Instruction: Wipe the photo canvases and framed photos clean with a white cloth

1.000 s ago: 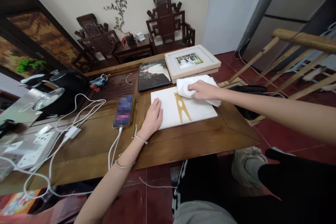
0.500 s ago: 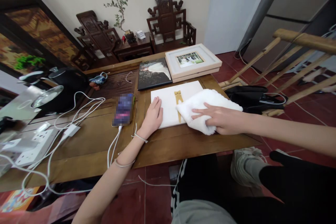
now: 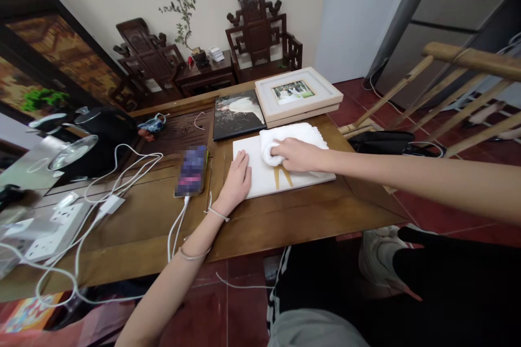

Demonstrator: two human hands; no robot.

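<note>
Right hand (image 3: 295, 154), clenched on white cloth (image 3: 303, 133), moved from near-right corner of panel (image 3: 260, 184) to its far middle; left hand (image 3: 236, 181) flat, unmoved, on left edge.

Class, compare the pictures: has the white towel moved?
Yes. The white towel went from the near right corner of the white board back toward the stacked frames.

White cloth (image 3: 300, 134) atop flat white panel (image 3: 260, 180)
</note>
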